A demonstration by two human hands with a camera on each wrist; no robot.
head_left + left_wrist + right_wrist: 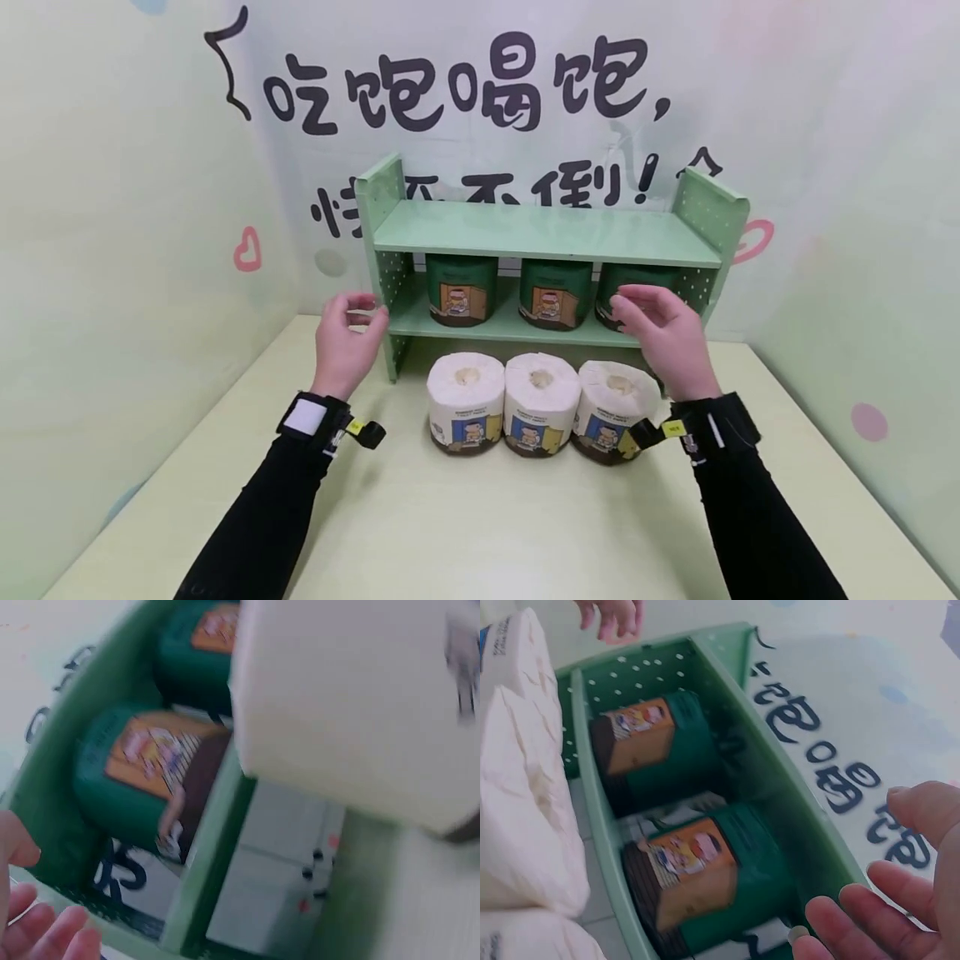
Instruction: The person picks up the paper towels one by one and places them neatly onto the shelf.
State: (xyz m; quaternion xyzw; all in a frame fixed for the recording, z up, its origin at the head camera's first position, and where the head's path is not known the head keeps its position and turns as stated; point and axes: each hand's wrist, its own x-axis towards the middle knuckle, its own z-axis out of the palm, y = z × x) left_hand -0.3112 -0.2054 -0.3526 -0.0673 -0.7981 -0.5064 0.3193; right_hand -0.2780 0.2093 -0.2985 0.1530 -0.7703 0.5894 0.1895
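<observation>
Left hand (347, 346): fingers loosely curved, thumb apart from them, nothing in its grasp — it hovers by the left end of the green shelf (547, 229); contact cannot be told.
Right hand (667, 342): likewise curved around nothing, in front of the right green roll (628, 274), partly hiding it.
Green row: the left green roll (461, 292), middle green roll (555, 293) and right one stand apart on the shelf's lower board.
White row: the left white roll (467, 412), middle white roll (542, 408) and right white roll (611, 408) stand on the table (487, 533) before the shelf, the first two touching.
Reaching in: best done, it seems, from the front, knuckles clear of the top board, thumb and fingers on opposite sides of a roll.
Paper care: the white rolls look soft — a light, even hold should spare them dents.
</observation>
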